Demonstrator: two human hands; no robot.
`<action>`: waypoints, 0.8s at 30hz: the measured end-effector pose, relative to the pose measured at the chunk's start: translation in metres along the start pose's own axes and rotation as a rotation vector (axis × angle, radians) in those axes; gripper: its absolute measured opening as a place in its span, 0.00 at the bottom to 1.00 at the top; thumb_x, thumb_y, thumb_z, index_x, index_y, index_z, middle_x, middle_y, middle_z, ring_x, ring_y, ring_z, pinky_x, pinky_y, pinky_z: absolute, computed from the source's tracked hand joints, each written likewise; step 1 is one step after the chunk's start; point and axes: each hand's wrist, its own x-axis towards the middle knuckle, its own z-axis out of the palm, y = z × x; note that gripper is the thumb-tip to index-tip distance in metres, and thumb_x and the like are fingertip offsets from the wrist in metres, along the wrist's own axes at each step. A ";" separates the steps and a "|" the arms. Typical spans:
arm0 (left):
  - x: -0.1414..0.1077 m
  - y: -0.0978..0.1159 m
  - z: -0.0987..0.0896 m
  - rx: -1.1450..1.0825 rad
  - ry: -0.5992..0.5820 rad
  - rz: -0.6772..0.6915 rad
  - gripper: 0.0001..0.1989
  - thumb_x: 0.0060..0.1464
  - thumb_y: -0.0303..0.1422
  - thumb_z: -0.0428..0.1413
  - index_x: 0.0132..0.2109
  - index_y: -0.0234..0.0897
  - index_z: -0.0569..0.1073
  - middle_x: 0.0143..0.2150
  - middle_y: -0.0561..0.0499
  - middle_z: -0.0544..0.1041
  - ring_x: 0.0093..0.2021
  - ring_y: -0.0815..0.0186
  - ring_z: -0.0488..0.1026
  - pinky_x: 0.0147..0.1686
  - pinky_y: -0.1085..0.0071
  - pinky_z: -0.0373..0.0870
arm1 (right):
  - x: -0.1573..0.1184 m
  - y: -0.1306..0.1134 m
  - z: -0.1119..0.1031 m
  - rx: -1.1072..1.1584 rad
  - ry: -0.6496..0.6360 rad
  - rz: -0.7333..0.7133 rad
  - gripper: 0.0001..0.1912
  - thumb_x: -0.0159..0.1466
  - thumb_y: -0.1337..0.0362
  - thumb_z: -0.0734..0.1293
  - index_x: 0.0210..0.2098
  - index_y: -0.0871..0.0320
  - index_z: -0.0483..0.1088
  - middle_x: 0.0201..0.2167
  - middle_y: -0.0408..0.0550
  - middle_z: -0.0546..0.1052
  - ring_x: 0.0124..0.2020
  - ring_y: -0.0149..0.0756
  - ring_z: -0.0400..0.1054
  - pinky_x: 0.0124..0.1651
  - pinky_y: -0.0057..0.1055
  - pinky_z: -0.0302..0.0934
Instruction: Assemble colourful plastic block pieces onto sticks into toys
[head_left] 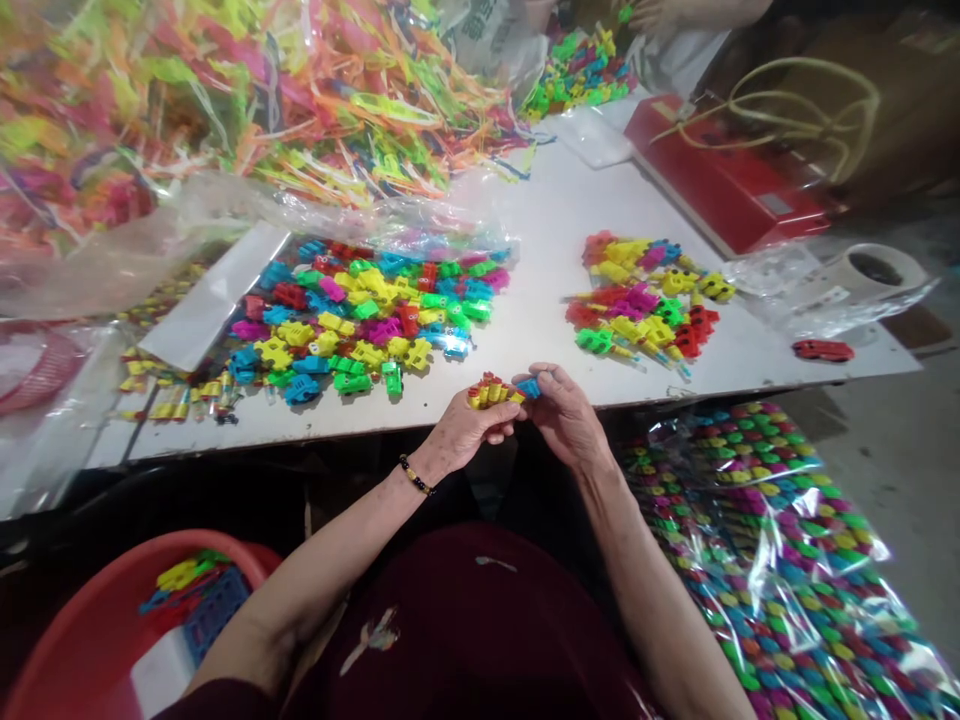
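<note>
My left hand [471,425], with a beaded bracelet at the wrist, is closed around several small yellow pieces with red ends [495,392] just off the table's front edge. Close on its right, my right hand [562,410] pinches a small blue piece [529,387] between thumb and fingers, beside the yellow ones. A spread of colourful little toy cars [360,320] lies on the white table [536,270] to the left. To the right is a smaller group of toy cars [645,300], some with thin tubes beside them.
Bright plastic strips [300,100] are heaped at the back left. A red box [727,170] with a yellow cord and a tape roll [874,270] stand right. Below are a red tub [82,620] and packed plastic sheets [810,560]. Another person's hand [660,14] shows at the top.
</note>
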 end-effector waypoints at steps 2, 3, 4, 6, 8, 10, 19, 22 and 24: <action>0.000 0.000 -0.001 -0.002 0.003 0.001 0.25 0.35 0.37 0.75 0.39 0.30 0.77 0.31 0.50 0.77 0.24 0.75 0.68 0.21 0.79 0.54 | -0.001 -0.001 0.000 -0.019 -0.011 -0.012 0.20 0.54 0.54 0.79 0.39 0.51 0.69 0.37 0.42 0.79 0.34 0.33 0.71 0.33 0.30 0.70; 0.000 0.000 -0.001 -0.001 0.007 0.000 0.25 0.34 0.36 0.76 0.39 0.31 0.77 0.30 0.51 0.77 0.24 0.75 0.68 0.21 0.79 0.53 | -0.002 -0.002 0.000 -0.029 -0.016 -0.021 0.20 0.55 0.54 0.79 0.39 0.52 0.69 0.38 0.42 0.79 0.34 0.32 0.71 0.34 0.30 0.70; 0.000 0.000 -0.001 0.001 0.011 -0.002 0.25 0.34 0.36 0.76 0.38 0.31 0.77 0.29 0.52 0.76 0.24 0.75 0.68 0.21 0.79 0.53 | -0.003 -0.002 0.000 -0.039 -0.021 -0.032 0.20 0.55 0.53 0.79 0.39 0.52 0.69 0.38 0.42 0.79 0.34 0.32 0.71 0.34 0.29 0.70; -0.001 0.000 -0.001 0.010 0.021 -0.008 0.24 0.34 0.37 0.76 0.37 0.31 0.77 0.28 0.54 0.74 0.24 0.76 0.67 0.21 0.79 0.52 | -0.004 -0.004 0.001 -0.058 -0.029 -0.056 0.20 0.56 0.53 0.79 0.39 0.52 0.69 0.38 0.42 0.78 0.34 0.31 0.70 0.34 0.29 0.69; -0.002 0.001 -0.001 0.019 0.030 -0.011 0.24 0.35 0.40 0.75 0.36 0.30 0.77 0.28 0.53 0.75 0.24 0.76 0.67 0.21 0.79 0.52 | -0.006 -0.005 0.001 -0.080 -0.035 -0.076 0.20 0.56 0.53 0.79 0.39 0.52 0.69 0.39 0.42 0.78 0.34 0.31 0.70 0.35 0.29 0.68; -0.003 0.002 -0.001 0.024 0.031 -0.010 0.25 0.36 0.42 0.75 0.37 0.30 0.77 0.30 0.51 0.76 0.24 0.75 0.68 0.21 0.79 0.53 | -0.007 -0.006 0.002 -0.104 -0.039 -0.088 0.20 0.56 0.54 0.79 0.40 0.52 0.69 0.39 0.43 0.78 0.33 0.31 0.70 0.35 0.29 0.67; -0.004 -0.001 -0.004 0.041 0.014 0.009 0.25 0.40 0.43 0.74 0.40 0.30 0.77 0.30 0.49 0.77 0.24 0.75 0.69 0.20 0.80 0.55 | -0.011 -0.008 0.002 -0.206 -0.048 -0.114 0.17 0.59 0.53 0.76 0.41 0.52 0.70 0.41 0.44 0.78 0.35 0.32 0.70 0.37 0.29 0.66; -0.004 -0.002 -0.004 0.073 0.016 0.002 0.25 0.39 0.43 0.74 0.39 0.30 0.77 0.29 0.49 0.77 0.23 0.76 0.67 0.20 0.80 0.55 | -0.012 -0.007 0.001 -0.247 -0.064 -0.122 0.16 0.61 0.53 0.75 0.42 0.52 0.70 0.43 0.44 0.78 0.37 0.32 0.70 0.39 0.29 0.66; -0.005 -0.001 -0.004 0.073 0.008 -0.008 0.26 0.38 0.43 0.74 0.39 0.30 0.77 0.28 0.50 0.77 0.22 0.76 0.66 0.19 0.80 0.53 | -0.013 -0.008 -0.001 -0.265 -0.089 -0.124 0.15 0.61 0.53 0.75 0.42 0.52 0.71 0.44 0.44 0.78 0.37 0.32 0.70 0.40 0.30 0.66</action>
